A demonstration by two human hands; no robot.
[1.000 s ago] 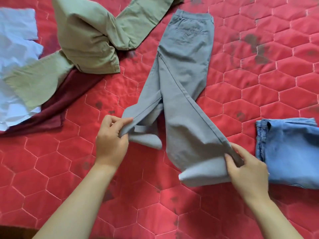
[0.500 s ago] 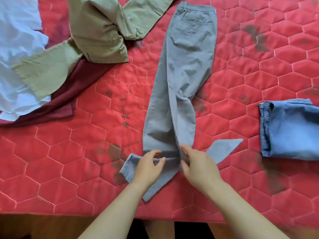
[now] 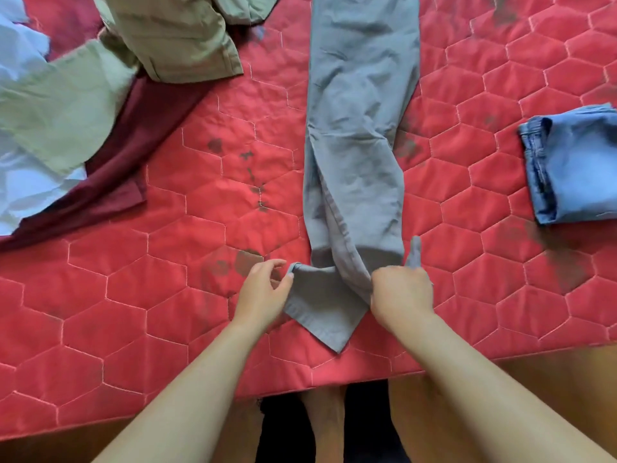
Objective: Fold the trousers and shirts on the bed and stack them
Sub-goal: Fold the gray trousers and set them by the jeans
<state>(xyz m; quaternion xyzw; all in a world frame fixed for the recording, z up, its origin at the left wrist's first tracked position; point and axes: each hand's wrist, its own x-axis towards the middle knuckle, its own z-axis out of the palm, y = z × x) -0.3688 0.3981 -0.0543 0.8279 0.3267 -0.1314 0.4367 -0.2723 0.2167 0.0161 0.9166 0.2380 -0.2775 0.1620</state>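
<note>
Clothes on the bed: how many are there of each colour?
grey trousers: 1
blue denim, folded: 1
olive green garment: 1, as far as the twisted cloth shows
maroon garment: 1
pale blue-white garment: 1
Total: 5
</note>
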